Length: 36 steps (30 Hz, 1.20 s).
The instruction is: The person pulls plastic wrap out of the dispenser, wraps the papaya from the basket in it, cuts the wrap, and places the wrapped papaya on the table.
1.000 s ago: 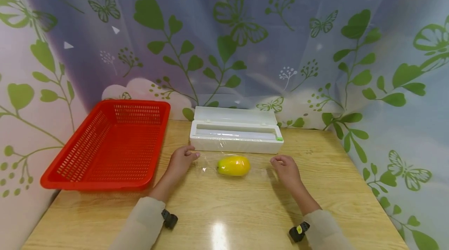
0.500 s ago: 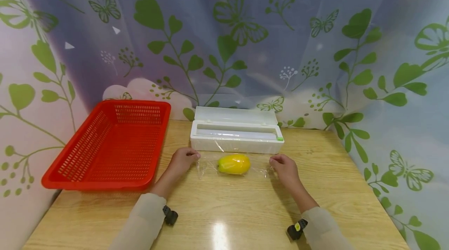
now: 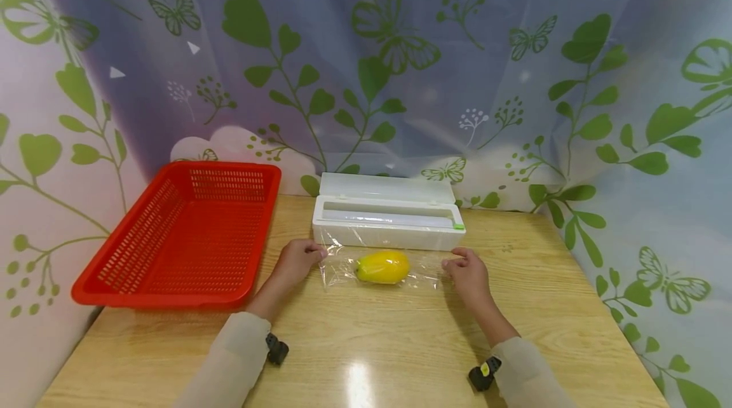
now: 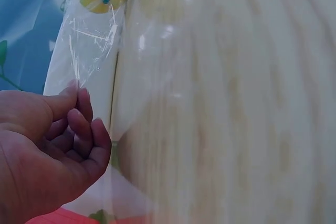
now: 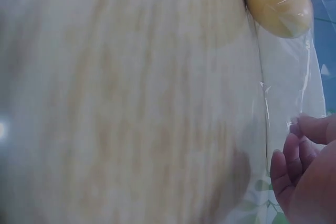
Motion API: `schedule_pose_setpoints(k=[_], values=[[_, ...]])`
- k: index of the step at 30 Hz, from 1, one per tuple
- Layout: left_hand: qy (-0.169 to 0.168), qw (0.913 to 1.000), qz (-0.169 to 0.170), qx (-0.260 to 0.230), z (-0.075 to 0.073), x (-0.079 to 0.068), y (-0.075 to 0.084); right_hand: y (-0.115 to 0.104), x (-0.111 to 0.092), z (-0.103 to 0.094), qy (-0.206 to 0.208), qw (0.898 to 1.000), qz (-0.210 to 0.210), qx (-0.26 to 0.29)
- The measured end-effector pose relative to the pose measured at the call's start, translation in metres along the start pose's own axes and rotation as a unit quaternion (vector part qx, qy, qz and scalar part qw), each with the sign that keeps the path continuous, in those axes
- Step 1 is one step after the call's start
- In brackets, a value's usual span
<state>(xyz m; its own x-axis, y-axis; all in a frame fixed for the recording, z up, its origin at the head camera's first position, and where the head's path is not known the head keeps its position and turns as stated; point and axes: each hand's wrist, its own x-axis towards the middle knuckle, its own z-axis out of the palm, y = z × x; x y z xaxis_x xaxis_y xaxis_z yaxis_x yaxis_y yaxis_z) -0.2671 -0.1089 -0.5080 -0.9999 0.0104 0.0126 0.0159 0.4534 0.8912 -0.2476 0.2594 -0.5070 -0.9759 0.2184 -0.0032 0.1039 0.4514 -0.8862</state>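
A yellow papaya-like fruit (image 3: pixel 383 267) with a greenish stem end lies on its side, with clear cling film (image 3: pixel 341 270) about it. My left hand (image 3: pixel 296 263) pinches the film's left end between thumb and forefinger; in the left wrist view the film (image 4: pixel 89 45) gathers to a point at the fingertips. At the other end my right hand (image 3: pixel 470 276) pinches the film, its remaining fingers loosely bent in the right wrist view. Just behind the fruit stands a white cling film box (image 3: pixel 389 236), lid raised, a roll inside and a green piece at its right end.
A red plastic basket (image 3: pixel 189 301) with slotted sides stands to the left on the wooden table (image 3: pixel 366 338). Behind the table hangs a curtain (image 3: pixel 320 46) printed with leaves and butterflies, close to the box's back.
Both hands stay at the film's ends with only slight shifts. The film beside the fruit has more visible creases, and the right fingers have spread a little. Basket and box stand still.
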Motion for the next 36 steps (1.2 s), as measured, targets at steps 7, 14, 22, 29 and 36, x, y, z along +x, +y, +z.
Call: schedule_pose_setpoints(k=[7, 14, 22, 29, 36], values=[[0.006, 0.9996, 0.008, 0.025, 0.002, 0.007, -0.006, 0.004, 0.007, 0.002, -0.006, 0.999, -0.015, -0.034], [0.006, 0.9988, 0.012, 0.046, 0.006, 0.011, -0.006, 0.006, 0.011, 0.003, -0.005, 0.999, -0.013, -0.044], [0.003, 0.9999, 0.007, 0.009, 0.006, 0.012, -0.008, 0.008, 0.010, 0.002, -0.008, 1.000, -0.013, -0.004], [0.001, 0.9999, -0.005, -0.016, 0.002, 0.010, -0.011, 0.009, 0.007, -0.002, -0.025, 0.999, 0.014, 0.037], [-0.002, 0.9994, -0.004, -0.033, 0.000, 0.006, -0.009, 0.009, 0.005, -0.006, -0.034, 0.998, 0.029, 0.054]])
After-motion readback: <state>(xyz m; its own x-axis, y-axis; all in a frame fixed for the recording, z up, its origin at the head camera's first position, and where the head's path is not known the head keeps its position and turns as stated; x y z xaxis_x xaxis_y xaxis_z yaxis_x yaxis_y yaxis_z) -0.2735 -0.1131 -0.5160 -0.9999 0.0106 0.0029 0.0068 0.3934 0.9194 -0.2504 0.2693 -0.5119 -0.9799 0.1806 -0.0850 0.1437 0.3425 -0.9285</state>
